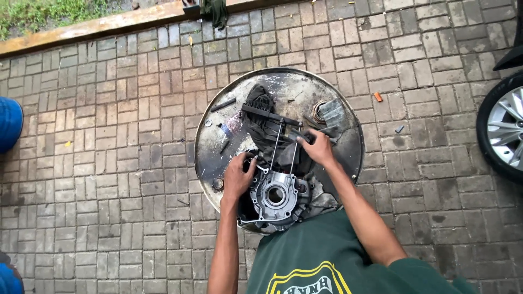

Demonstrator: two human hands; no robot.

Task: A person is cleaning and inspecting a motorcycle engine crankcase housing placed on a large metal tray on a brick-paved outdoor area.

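Metal engine casing (276,196) lies flat on the round drum-top table (348,136), bore facing up, left hand (238,177) gripping its left rim, right hand (317,148) closed on a dark tool (298,134) beyond it.

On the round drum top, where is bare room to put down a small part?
Bare metal lies along the drum top's left rim, left of the black rag and below the dark bar. The near side is crowded: the engine casing, left hand and right hand fill it.
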